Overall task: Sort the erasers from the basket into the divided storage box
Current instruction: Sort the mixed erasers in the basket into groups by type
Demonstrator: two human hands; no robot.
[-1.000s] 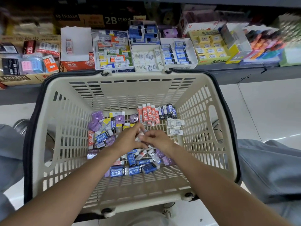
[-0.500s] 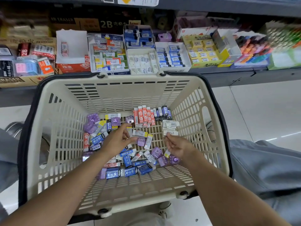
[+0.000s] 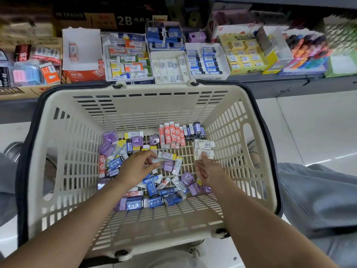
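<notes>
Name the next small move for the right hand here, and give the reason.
Probably draw the right hand back toward the loose pile for another white eraser. Its fingers lie open at the white stack by the basket wall, holding nothing, while the left hand fingers a white eraser.

i see the basket (image 3: 135,105) as cream plastic, matt and slotted, with a dark smooth rim. the erasers (image 3: 154,202) in it wear glossy paper sleeves, and some purple ones sit in shiny clear wrap. cardboard boxes (image 3: 83,74) line the shelf's front edge. the floor (image 3: 309,122) is smooth, glossy tile. grey cloth (image 3: 318,200) looks soft and matt.
</notes>
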